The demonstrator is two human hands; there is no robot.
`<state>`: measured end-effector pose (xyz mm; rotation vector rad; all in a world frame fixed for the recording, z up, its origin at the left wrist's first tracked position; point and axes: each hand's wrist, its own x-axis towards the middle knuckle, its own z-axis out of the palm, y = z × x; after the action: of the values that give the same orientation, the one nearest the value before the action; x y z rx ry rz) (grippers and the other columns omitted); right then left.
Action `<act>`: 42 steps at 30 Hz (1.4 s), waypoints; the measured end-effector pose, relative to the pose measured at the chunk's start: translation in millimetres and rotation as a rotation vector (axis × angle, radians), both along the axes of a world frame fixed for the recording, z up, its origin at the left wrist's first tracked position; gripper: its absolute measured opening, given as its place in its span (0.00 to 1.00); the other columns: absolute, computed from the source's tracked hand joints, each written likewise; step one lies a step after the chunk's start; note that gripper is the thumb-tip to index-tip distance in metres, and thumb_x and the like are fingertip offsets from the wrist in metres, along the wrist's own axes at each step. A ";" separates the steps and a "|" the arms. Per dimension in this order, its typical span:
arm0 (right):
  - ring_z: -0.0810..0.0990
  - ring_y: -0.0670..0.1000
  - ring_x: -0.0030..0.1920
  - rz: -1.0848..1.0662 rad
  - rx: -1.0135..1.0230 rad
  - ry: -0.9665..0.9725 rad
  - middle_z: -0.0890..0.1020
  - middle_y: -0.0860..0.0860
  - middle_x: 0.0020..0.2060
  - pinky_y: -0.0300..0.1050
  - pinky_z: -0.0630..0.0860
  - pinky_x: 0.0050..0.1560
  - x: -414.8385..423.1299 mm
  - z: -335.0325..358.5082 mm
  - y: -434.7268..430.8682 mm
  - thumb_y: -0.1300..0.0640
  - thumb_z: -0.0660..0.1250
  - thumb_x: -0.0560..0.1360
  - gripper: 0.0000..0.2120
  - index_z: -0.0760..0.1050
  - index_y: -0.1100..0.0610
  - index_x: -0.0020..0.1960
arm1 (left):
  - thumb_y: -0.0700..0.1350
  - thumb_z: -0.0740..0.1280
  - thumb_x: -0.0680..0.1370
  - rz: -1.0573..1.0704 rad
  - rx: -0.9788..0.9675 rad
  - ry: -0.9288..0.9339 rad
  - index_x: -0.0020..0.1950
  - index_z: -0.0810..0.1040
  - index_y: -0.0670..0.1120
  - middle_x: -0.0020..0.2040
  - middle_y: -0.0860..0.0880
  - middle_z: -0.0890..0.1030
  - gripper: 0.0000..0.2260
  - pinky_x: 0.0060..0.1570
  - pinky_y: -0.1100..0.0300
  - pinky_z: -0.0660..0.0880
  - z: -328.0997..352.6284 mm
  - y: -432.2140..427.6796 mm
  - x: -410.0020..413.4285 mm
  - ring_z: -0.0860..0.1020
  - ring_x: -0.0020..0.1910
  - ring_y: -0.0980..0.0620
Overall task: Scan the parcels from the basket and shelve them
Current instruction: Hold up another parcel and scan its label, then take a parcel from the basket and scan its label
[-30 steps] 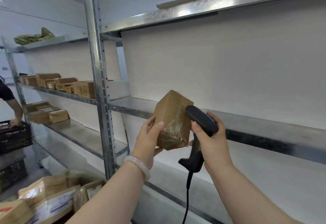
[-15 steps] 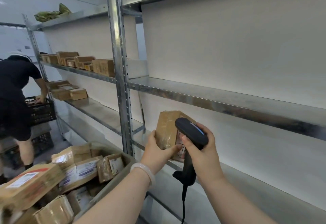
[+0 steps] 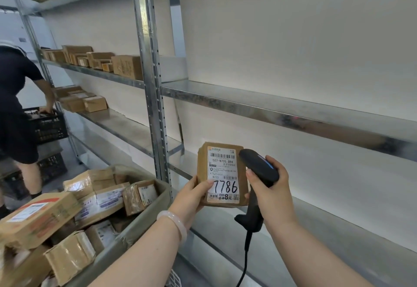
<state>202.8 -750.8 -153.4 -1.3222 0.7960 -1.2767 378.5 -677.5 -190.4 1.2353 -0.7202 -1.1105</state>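
- The parcel (image 3: 222,171) is being held upright in front of the lower shelf (image 3: 320,228), with its label (image 3: 224,187) facing the camera.
- It is looking small, light and stiff; taking it by the side edges is probably safest.
- The left hand (image 3: 191,196) is pinching its lower left edge, with the thumb on the label.
- The right hand (image 3: 274,193) is holding the scanner (image 3: 258,165) just beside it, fingers curled round the handle.
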 end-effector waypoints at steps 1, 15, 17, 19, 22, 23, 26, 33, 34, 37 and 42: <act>0.84 0.45 0.48 0.004 -0.002 0.007 0.78 0.38 0.55 0.39 0.81 0.34 -0.6 -1.1 0.0 0.57 0.76 0.73 0.25 0.69 0.32 0.56 | 0.51 0.71 0.77 -0.011 0.000 -0.021 0.71 0.71 0.50 0.57 0.48 0.85 0.23 0.57 0.55 0.79 -1.2 0.9 0.9 0.84 0.56 0.49; 0.82 0.42 0.52 0.079 -0.215 0.280 0.77 0.27 0.51 0.44 0.84 0.46 3.1 -12.1 9.1 0.54 0.77 0.72 0.28 0.67 0.27 0.56 | 0.45 0.78 0.68 0.166 -0.069 0.036 0.71 0.63 0.67 0.62 0.48 0.83 0.39 0.65 0.44 0.76 -31.2 10.8 11.7 0.83 0.59 0.46; 0.83 0.43 0.49 0.128 -0.236 0.326 0.78 0.29 0.51 0.45 0.84 0.44 7.5 -9.4 14.3 0.51 0.77 0.71 0.27 0.67 0.28 0.57 | 0.41 0.75 0.74 0.212 -0.090 0.045 0.76 0.60 0.65 0.63 0.47 0.82 0.39 0.66 0.44 0.75 -34.3 12.5 16.9 0.83 0.59 0.46; 0.85 0.46 0.46 0.167 -0.255 0.374 0.80 0.31 0.51 0.48 0.84 0.45 13.9 -6.8 20.9 0.45 0.76 0.68 0.25 0.67 0.29 0.58 | 0.38 0.72 0.77 0.264 -0.103 0.049 0.77 0.59 0.63 0.63 0.46 0.82 0.37 0.66 0.44 0.74 -36.8 14.6 22.3 0.82 0.60 0.46; 0.85 0.46 0.42 0.207 -0.285 0.431 0.81 0.32 0.50 0.50 0.83 0.47 24.8 -2.2 31.7 0.37 0.72 0.64 0.25 0.67 0.32 0.58 | 0.35 0.70 0.77 0.322 -0.115 0.042 0.79 0.59 0.59 0.64 0.47 0.82 0.37 0.65 0.45 0.75 -41.7 20.3 30.8 0.82 0.60 0.47; 0.85 0.46 0.41 0.217 -0.296 0.448 0.80 0.31 0.49 0.50 0.83 0.47 27.8 -0.7 34.6 0.36 0.71 0.64 0.25 0.67 0.32 0.58 | 0.35 0.70 0.77 0.332 -0.113 0.041 0.79 0.60 0.59 0.64 0.47 0.82 0.37 0.64 0.47 0.77 -43.8 22.9 33.8 0.82 0.60 0.47; 0.84 0.46 0.39 0.241 -0.315 0.494 0.79 0.29 0.49 0.49 0.82 0.46 35.0 3.1 41.0 0.34 0.69 0.64 0.25 0.66 0.32 0.58 | 0.35 0.71 0.77 0.370 -0.107 0.062 0.78 0.60 0.60 0.64 0.47 0.82 0.37 0.59 0.50 0.79 -51.3 30.2 43.8 0.82 0.59 0.48; 0.83 0.44 0.35 0.289 -0.313 0.563 0.77 0.27 0.48 0.47 0.82 0.42 46.5 11.4 48.5 0.32 0.67 0.63 0.25 0.65 0.32 0.57 | 0.44 0.76 0.68 0.425 -0.063 0.086 0.78 0.59 0.64 0.62 0.50 0.83 0.44 0.67 0.40 0.72 -65.1 42.5 64.8 0.82 0.60 0.48; 0.83 0.44 0.35 0.293 -0.308 0.567 0.77 0.27 0.48 0.47 0.82 0.42 48.4 12.3 48.8 0.32 0.67 0.63 0.25 0.65 0.32 0.57 | 0.46 0.77 0.66 0.428 -0.050 0.084 0.77 0.60 0.66 0.62 0.51 0.83 0.45 0.67 0.40 0.72 -66.7 43.6 67.5 0.82 0.60 0.48; 0.83 0.44 0.35 0.300 -0.301 0.587 0.77 0.27 0.48 0.46 0.82 0.42 53.8 14.6 49.2 0.32 0.66 0.62 0.24 0.65 0.32 0.56 | 0.49 0.78 0.64 0.433 -0.046 0.098 0.76 0.60 0.67 0.63 0.51 0.83 0.46 0.68 0.39 0.71 -71.5 44.1 75.1 0.81 0.62 0.47; 0.83 0.42 0.35 0.316 -0.306 0.601 0.77 0.27 0.48 0.43 0.80 0.40 66.5 13.5 47.4 0.32 0.66 0.62 0.24 0.65 0.31 0.56 | 0.46 0.77 0.65 0.450 -0.045 0.100 0.77 0.60 0.65 0.61 0.50 0.84 0.45 0.67 0.39 0.73 -75.5 45.0 85.9 0.82 0.60 0.47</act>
<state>269.2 -703.4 -140.0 -2.0402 0.7679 -0.7670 464.5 -632.5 -265.8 1.2176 -0.3622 -0.7721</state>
